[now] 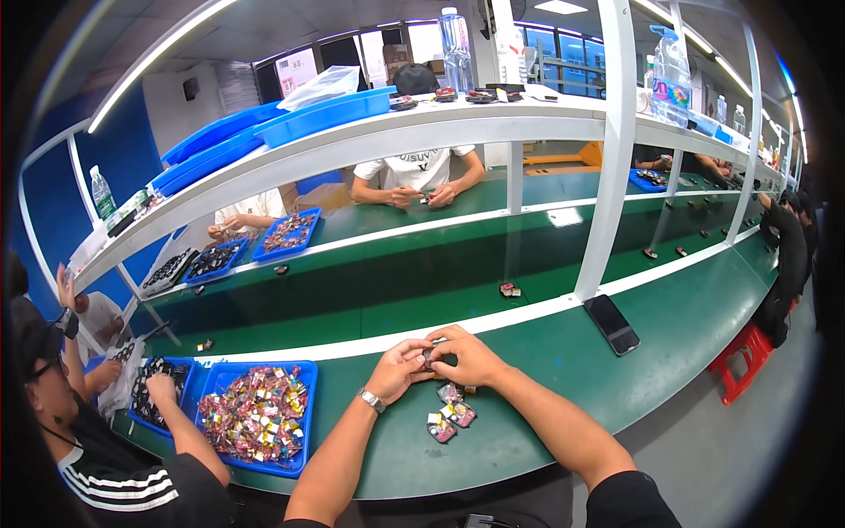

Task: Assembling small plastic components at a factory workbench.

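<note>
We are pinching a small dark part (429, 356) between the fingers of both our left hand (398, 368) and right hand (471, 356), and it is risking slipping onto the finished pieces (450, 414) just below it on the worktop (546, 370).

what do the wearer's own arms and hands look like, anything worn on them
Both forearms are bare from wrist past the elbow. The left hand has a silver metal-link wristwatch on its wrist. The right hand wears nothing visible, no glove or ring that I can make out. A short black sleeve covers the right upper arm.
</note>
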The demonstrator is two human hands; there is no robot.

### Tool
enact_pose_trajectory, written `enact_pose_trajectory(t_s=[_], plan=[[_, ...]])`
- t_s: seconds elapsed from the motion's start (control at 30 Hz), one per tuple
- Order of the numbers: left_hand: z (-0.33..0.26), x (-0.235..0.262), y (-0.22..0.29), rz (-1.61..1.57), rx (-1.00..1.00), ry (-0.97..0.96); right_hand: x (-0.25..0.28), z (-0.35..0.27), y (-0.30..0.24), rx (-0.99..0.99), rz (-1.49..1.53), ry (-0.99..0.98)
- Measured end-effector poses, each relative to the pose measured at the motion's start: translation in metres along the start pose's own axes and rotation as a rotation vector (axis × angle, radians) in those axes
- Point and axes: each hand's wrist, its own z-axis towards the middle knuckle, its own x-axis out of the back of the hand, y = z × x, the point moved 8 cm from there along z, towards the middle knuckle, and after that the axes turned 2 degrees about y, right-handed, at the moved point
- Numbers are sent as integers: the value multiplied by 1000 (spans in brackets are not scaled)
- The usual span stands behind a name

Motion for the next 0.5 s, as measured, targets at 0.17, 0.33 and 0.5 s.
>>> enact_pose_trajectory(t_s=[0.17,0.33,0.5], plan=[[2,-1,-1,31,-18,20,0,-3,-5,55,-14,-4],[0,1,0,-13,-32,59,-4,-6,-4,-6,-57,104],[1,-1,1,-6,-37,61,-4,-8,-4,-24,-91,193]])
